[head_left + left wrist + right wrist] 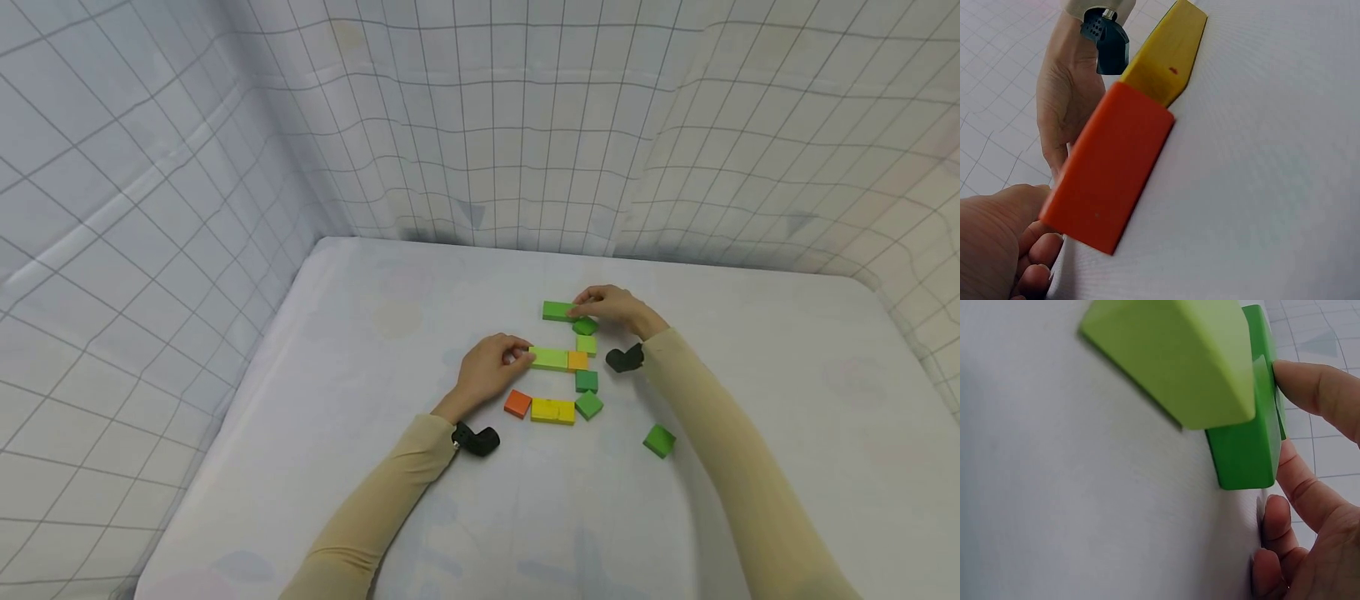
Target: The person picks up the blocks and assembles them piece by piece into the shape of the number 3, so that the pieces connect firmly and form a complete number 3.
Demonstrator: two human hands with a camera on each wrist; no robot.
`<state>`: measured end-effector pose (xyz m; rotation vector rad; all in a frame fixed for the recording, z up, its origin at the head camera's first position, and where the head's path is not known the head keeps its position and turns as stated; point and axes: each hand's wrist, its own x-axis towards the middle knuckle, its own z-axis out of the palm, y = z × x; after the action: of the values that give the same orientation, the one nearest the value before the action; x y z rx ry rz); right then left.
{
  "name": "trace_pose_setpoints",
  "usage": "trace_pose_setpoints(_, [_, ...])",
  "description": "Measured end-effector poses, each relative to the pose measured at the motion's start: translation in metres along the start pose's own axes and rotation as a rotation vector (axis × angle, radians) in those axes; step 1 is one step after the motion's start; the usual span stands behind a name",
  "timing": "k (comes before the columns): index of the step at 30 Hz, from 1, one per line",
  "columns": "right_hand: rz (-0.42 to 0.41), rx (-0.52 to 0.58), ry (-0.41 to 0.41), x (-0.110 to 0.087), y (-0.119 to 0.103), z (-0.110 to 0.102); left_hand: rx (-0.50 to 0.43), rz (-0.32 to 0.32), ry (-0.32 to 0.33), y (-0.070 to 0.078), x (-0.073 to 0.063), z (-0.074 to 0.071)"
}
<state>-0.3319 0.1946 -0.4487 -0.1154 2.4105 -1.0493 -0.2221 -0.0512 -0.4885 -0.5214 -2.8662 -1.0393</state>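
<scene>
My left hand point(489, 368) has its thumb and forefinger at the left end of a long light-green block point(548, 358), pinching it. An orange-yellow square block point(577, 361) adjoins that block's right end. In the left wrist view an orange-red block point(1107, 169) hides where the curled fingers meet it. My right hand point(617, 307) reaches over the far end of the row and pinches the right end of a long green block point(557, 311). Its thumb presses on the green surface in the right wrist view. Just below lies a turned green block point(584, 327).
A light-green square point(587, 345), a dark-green square point(587, 381) and a turned green square point(589, 405) continue the column toward me. Yellow blocks point(552, 412) lie left of it, beside the orange-red one. A separate green block point(659, 441) lies to the right on the white table point(570, 517).
</scene>
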Motion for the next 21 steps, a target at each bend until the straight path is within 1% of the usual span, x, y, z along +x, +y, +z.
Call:
trace_pose_setpoints(9, [-0.013, 0.007, -0.011, 0.0002, 0.0012, -0.002, -0.001, 0.002, 0.006, -0.0011, 0.0014, 0.0009])
trace_pose_setpoints(16, [0.002, 0.008, -0.004, 0.0042, 0.0049, -0.0023, -0.013, 0.012, 0.006, -0.0015, 0.0014, 0.0009])
trace_pose_setpoints(21, [-0.01, 0.013, -0.003, 0.0047, 0.0076, -0.0023, -0.008, 0.016, 0.006, -0.0022, 0.0016, 0.0017])
